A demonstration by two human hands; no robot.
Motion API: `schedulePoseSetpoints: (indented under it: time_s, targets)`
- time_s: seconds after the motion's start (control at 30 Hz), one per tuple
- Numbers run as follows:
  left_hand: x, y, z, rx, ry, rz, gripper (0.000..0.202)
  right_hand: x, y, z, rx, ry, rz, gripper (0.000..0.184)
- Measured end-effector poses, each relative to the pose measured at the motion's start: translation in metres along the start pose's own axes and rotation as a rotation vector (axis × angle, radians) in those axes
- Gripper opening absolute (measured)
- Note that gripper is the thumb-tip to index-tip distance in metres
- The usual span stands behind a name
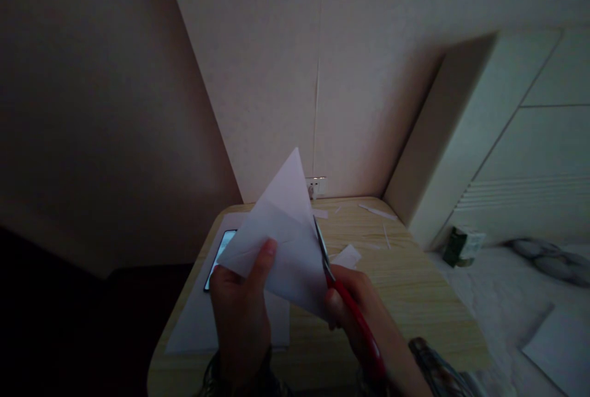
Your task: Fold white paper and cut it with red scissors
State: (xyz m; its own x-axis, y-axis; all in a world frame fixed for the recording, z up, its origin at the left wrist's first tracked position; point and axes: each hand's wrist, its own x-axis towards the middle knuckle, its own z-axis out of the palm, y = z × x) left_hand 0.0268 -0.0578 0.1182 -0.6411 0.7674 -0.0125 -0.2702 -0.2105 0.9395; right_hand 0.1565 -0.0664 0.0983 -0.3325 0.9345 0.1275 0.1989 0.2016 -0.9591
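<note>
My left hand (242, 308) pinches a folded white paper (286, 237) by its lower left part, thumb on top, and holds it up above the table. My right hand (364, 317) grips red-handled scissors (343, 298). The metal blades point up along the paper's right edge, and they look nearly closed against it.
A light wooden table (415, 286) lies below, with small paper scraps (375, 212) at the back, a white sheet (198, 323) at the left and a phone (220, 255) on it. A wall socket (316, 187) is behind. A bed with a green box (461, 246) is at the right.
</note>
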Motion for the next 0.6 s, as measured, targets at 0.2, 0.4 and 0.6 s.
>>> schedulePoseSetpoints:
  time_s: [0.2,0.4,0.6]
  targets:
    - [-0.001,0.003,0.002,-0.017,0.02,0.02,0.02,-0.001,-0.001,-0.001,-0.046,0.047,0.015,0.064]
    - [-0.002,0.005,0.0,0.003,0.011,0.05,0.022,-0.004,0.006,-0.005,-0.035,0.091,-0.09,0.057]
    - [-0.001,0.005,0.0,0.048,0.022,-0.006,0.022,0.003,0.01,-0.009,0.147,0.097,-0.119,0.045]
